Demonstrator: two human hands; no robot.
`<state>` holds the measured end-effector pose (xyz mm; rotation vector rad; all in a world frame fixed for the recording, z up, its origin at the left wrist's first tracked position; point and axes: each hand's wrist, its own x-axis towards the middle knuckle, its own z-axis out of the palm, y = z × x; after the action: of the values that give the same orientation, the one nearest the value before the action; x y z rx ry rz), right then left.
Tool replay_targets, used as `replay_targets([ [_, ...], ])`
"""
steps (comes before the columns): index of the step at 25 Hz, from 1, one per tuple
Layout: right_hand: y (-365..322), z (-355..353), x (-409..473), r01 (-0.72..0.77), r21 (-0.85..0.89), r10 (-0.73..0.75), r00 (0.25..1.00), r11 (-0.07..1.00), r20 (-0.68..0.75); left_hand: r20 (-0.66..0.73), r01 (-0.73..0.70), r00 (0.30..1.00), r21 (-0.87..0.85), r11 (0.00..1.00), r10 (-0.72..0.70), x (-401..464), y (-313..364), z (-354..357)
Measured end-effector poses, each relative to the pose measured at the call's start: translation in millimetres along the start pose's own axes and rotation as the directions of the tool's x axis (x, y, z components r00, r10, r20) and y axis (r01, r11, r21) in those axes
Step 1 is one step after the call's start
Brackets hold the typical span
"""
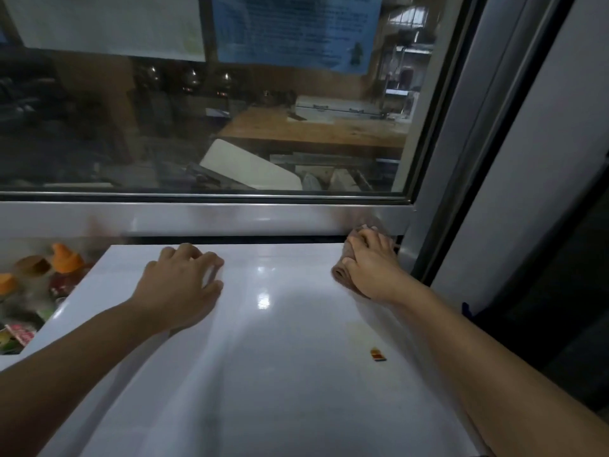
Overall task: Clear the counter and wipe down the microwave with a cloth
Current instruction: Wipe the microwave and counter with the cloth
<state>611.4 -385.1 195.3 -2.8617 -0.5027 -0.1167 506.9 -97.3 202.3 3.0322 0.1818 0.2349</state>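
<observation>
From the head view, both my bare forearms reach forward over the white, glossy top of the microwave (263,341). My left hand (179,285) rests palm down on the left half of that top, wrist low, fingers bent at the knuckles so that the fingertips (211,258) touch the surface; it holds nothing. My right hand (370,265) lies at the far right corner of the top, pressing down on the cloth (341,273), a brownish wad bunched under my palm. My fingers curl over its upper side and my thumb lies along its left edge, so I grip it. Part of the cloth sticks out to the left of my hand and a bit more shows beyond my fingertips, close to the metal window frame (204,216). The two hands are well apart, with a bare shiny stretch of the top between them.

Nearer to me, on the right part of the top, lies a small red and yellow sticker (378,354). Left of the microwave, lower down, stand bottles with orange caps (66,258) among blurred packets.
</observation>
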Motion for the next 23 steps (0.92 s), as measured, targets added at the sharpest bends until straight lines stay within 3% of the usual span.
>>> replay_targets([
  [3, -51, 10, 8, 0.174, -0.021, -0.175, 0.984, 0.984, -0.031, -0.024, -0.036, 0.999, 0.0, 0.999, 0.036, 3, -3, 2],
  [6, -96, 21, 19, 0.229, 0.085, -0.232, 0.972, 0.97, 0.026, -0.026, -0.04, 0.999, -0.008, 0.999, 0.039, 2, -7, 4],
  [9, -71, 15, 17, 0.247, 0.121, -0.253, 0.967, 0.961, 0.039, 0.034, -0.042, 0.998, -0.069, 0.997, 0.044, 1, -9, 2],
  [12, -20, 4, 6, 0.154, 0.063, -0.155, 0.988, 0.986, 0.008, 0.07, -0.079, 0.994, -0.134, 0.988, 0.089, -11, -26, -3],
  [15, -18, 4, 3, 0.075, -0.016, -0.076, 0.997, 0.997, -0.012, -0.014, -0.076, 0.997, -0.066, 0.995, 0.075, -36, -64, -6],
  [18, -84, 23, 11, 0.19, 0.009, -0.19, 0.982, 0.982, -0.005, -0.055, -0.016, 0.998, -0.005, 1.0, 0.016, -55, -98, -13],
  [23, -226, 54, 29, 0.38, 0.091, -0.385, 0.922, 0.92, 0.039, -0.074, 0.006, 0.997, -0.048, 0.999, -0.01, -69, -107, -7],
])
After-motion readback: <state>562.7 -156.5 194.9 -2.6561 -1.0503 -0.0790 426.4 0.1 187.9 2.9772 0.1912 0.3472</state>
